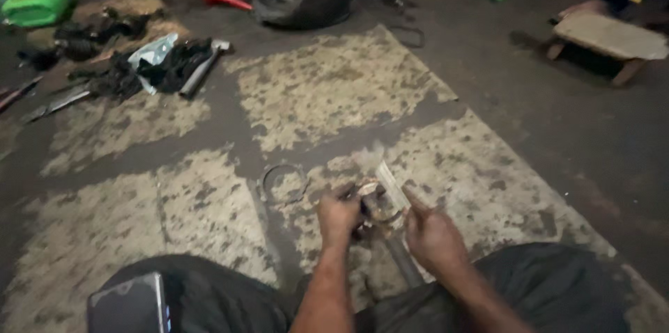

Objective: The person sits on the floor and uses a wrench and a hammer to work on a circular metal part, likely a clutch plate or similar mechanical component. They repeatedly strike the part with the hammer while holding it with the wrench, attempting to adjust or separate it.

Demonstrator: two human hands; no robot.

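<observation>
Both hands, left hand (339,216) and right hand (432,235), grasp a metal part (382,202) near a ring (284,182).

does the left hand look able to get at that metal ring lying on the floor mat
Probably yes. The metal ring lies bare on the mat just ahead-left of the left hand, with nothing between them, though that hand is gripping the metal part and would have to let go.

The head view is dim and grainy, with muted colour throughout. The pale, worn patches of the floor mat (334,89) catch the most light at centre frame, while the upper right and the lower edge sink into near-black shadow. Detail is soft everywhere. Motion blur smears the hands at lower centre, and no glare shows.
</observation>
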